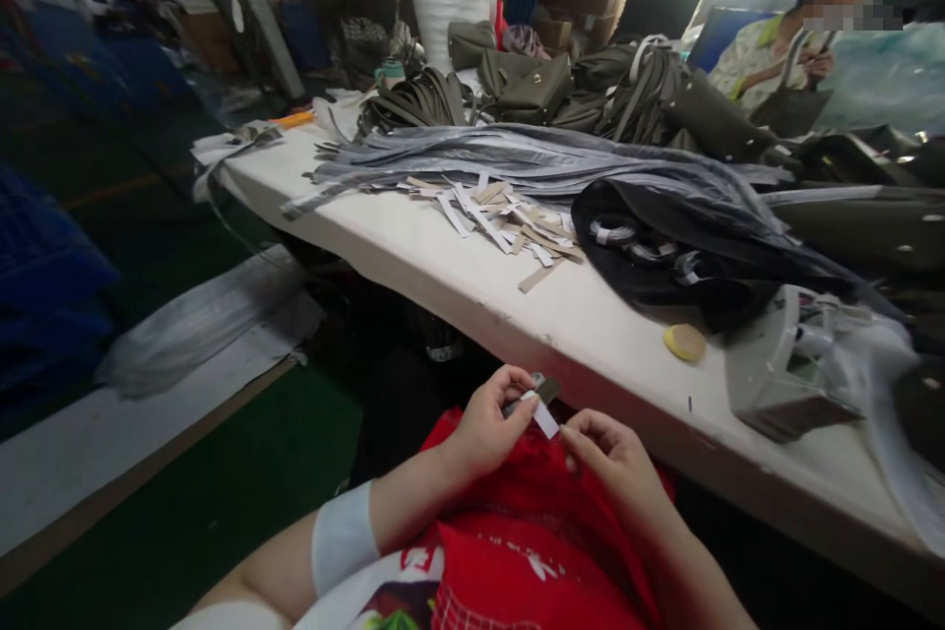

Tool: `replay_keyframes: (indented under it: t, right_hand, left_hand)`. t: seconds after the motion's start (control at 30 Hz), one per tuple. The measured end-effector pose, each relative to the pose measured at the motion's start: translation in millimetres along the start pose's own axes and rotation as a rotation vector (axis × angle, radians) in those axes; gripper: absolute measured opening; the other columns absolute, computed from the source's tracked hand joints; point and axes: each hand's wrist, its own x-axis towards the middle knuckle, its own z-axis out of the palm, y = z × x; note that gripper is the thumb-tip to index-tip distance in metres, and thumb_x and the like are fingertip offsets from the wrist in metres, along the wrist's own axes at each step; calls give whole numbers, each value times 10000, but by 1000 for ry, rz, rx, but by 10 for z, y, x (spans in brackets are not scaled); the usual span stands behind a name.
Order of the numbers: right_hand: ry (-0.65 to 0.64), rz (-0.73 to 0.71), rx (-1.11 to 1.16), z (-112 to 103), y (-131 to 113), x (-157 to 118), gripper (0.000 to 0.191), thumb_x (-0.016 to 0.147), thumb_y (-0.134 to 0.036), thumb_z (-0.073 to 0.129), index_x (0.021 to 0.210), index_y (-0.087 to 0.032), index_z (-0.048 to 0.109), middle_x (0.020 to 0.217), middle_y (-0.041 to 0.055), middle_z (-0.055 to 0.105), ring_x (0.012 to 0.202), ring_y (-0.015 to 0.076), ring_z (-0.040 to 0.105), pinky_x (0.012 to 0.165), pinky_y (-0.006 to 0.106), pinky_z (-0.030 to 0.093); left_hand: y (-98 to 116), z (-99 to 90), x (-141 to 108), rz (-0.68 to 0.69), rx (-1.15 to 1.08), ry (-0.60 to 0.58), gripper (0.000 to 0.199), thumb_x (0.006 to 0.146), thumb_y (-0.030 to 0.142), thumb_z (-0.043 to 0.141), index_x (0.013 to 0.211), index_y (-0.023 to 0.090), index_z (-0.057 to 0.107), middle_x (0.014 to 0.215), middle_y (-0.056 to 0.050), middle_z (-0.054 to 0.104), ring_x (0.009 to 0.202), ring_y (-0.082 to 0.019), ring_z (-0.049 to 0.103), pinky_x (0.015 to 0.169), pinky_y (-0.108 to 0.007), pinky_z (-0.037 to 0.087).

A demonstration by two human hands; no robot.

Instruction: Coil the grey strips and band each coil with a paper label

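Observation:
Above my lap, my left hand point(491, 421) is closed, pinching a short olive-grey strap piece point(547, 391) together with a small white strip point(545, 419) that slants down to the right. The strap's other end is partly hidden by my fingers. My right hand point(616, 458) is closed in a pinch right at the lower end of the white strip; whatever lies between its fingertips is too small to make out. Beyond both hands, a pile of loose white and tan strips point(502, 217) lies on the white table point(413, 251).
Grey straps in clear plastic point(472, 153) stretch across the table. A black pouch with coiled pieces point(664, 246), a yellow tape roll point(685, 343) and a tape dispenser point(783, 374) are on the right. Olive bags point(528, 84) stand behind. Across the table sits another person point(760, 59).

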Motion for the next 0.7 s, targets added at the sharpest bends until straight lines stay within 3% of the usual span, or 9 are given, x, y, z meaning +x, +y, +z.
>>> replay_keyframes:
  t: [0.13, 0.3, 0.53, 0.7]
  right_hand:
    - [-29, 88, 49, 63, 90, 150, 476, 686, -606, 741, 619, -175, 553, 489, -14, 573, 446, 98, 450, 475, 231, 336]
    - [-20, 98, 46, 90, 143, 268, 503, 651, -622, 758, 583, -185, 518, 445, -33, 543, 408, 92, 436, 441, 228, 337]
    - [-109, 65, 137, 111, 154, 282, 414, 698, -555, 762, 723, -170, 614, 628, 16, 660, 570, 139, 575, 597, 273, 470]
    - [-101, 51, 161, 161, 148, 308, 375, 715, -514, 764, 739, -159, 645, 670, 23, 661, 612, 147, 581, 645, 280, 479]
  left_hand:
    - [38, -26, -14, -8, -26, 25, 282, 822, 400, 659, 923, 180, 515, 722, 16, 574, 637, -107, 523, 635, -227, 405]
    - [7, -27, 7, -49, -75, 25, 319, 814, 453, 659, 918, 179, 530, 710, 16, 580, 634, -109, 524, 616, -222, 390]
    - [3, -55, 33, -54, -137, 69, 371, 793, 504, 673, 880, 166, 550, 745, 4, 589, 631, -105, 529, 596, -218, 417]
    - [2, -57, -13, -2, -77, 54, 326, 847, 476, 627, 904, 160, 569, 775, -16, 606, 622, -118, 552, 601, -238, 449]
